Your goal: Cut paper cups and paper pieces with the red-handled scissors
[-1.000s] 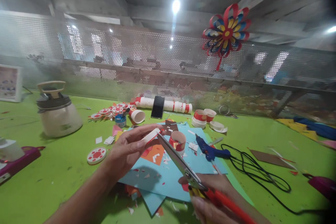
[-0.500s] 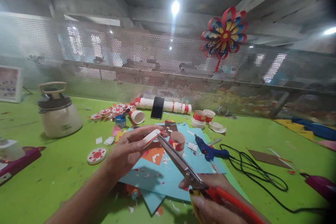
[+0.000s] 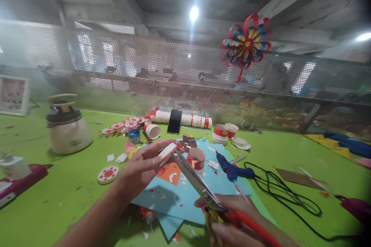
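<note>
Between the thumb and fingers of my left hand (image 3: 142, 164) is a small white round piece with a red edge (image 3: 168, 152). My right hand (image 3: 232, 222) grips scissors (image 3: 199, 183) by their red and yellow handles. The blades stand slightly apart, and their tips are at the right edge of the white piece. Below the hands lie light blue sheets (image 3: 185, 204) strewn with paper scraps, with an orange paper (image 3: 171, 173) on them. A red paper ring (image 3: 196, 159) stands just behind the blades.
A blue glue gun (image 3: 233, 170) with a looped black cable (image 3: 284, 193) lies right of the sheets. Further back are a phone (image 3: 174, 121), cut cups (image 3: 222, 131) and a blue jar (image 3: 134, 136). A kettle (image 3: 69, 133) and a patterned disc (image 3: 108, 174) sit left.
The scissor blades have opened a little and their tips have shifted slightly left and down at the white piece. The whole view has tilted up slightly.
</note>
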`<state>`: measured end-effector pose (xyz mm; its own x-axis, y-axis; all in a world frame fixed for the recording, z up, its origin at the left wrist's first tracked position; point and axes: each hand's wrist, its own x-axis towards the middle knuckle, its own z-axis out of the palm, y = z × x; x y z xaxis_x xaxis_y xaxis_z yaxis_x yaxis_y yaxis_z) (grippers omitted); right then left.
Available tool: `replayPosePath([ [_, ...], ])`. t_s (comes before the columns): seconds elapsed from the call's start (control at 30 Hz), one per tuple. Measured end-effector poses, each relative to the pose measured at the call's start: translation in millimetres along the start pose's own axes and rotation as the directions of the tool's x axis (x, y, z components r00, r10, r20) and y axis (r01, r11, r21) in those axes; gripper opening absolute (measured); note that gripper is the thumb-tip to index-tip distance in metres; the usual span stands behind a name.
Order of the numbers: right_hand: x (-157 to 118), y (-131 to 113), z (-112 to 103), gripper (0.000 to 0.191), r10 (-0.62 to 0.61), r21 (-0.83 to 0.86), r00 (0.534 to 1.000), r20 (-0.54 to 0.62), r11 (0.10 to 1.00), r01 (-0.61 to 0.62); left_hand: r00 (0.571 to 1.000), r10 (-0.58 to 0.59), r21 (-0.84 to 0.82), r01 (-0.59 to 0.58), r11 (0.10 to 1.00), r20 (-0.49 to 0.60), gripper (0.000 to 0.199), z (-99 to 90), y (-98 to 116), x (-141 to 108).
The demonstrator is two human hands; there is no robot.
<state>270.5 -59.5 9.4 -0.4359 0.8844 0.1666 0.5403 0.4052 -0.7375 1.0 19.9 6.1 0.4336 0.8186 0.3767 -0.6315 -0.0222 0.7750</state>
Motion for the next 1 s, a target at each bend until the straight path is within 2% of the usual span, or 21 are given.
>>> replayPosePath([
  [0.07, 7.9, 3.1, 6.9, 0.033, -0.090, -0.131, 0.995, -0.045, 0.988, 0.083, 1.000, 0.022, 0.026, -0.022, 0.999, -0.005, 0.044, 2.6, 1.8, -0.3],
  [0.2, 22.0, 11.8, 21.0, 0.026, -0.183, -0.291, 0.977, -0.107, 0.946, 0.146, 0.995, 0.089, 0.150, -0.081, 0.985, -0.046, 0.049, 8.5, 4.4, -0.5],
  [0.33, 23.6, 15.8, 25.6, 0.023, -0.244, -0.330, 0.960, -0.136, 0.925, 0.188, 0.984, 0.153, 0.293, -0.120, 0.949, -0.093, 0.048, 12.2, 2.2, 1.7],
  [0.43, 21.8, 15.4, 26.3, 0.021, -0.250, -0.325, 0.954, -0.163, 0.927, 0.187, 0.963, 0.239, 0.381, -0.176, 0.908, -0.126, 0.043, 13.4, -1.7, 3.7],
  [0.53, 21.8, 13.4, 26.9, 0.023, -0.241, -0.296, 0.954, -0.177, 0.938, 0.181, 0.952, 0.276, 0.429, -0.197, 0.882, -0.131, 0.041, 13.6, -5.4, 4.6],
  [0.73, 23.1, 6.5, 27.4, 0.017, -0.188, -0.234, 0.972, -0.140, 0.960, 0.152, 0.971, 0.231, 0.446, -0.179, 0.877, -0.064, 0.055, 10.5, -10.5, 5.1],
  [0.83, 23.0, 3.0, 27.5, 0.015, -0.168, -0.233, 0.975, -0.146, 0.964, 0.131, 0.976, 0.209, 0.465, -0.156, 0.872, -0.066, 0.055, 9.6, -11.2, 5.3],
  [1.0, 20.6, -0.2, 24.6, 0.023, -0.175, -0.269, 0.979, -0.108, 0.953, 0.141, 0.973, 0.214, 0.473, -0.152, 0.868, -0.081, 0.052, 11.5, -9.6, 4.7],
])
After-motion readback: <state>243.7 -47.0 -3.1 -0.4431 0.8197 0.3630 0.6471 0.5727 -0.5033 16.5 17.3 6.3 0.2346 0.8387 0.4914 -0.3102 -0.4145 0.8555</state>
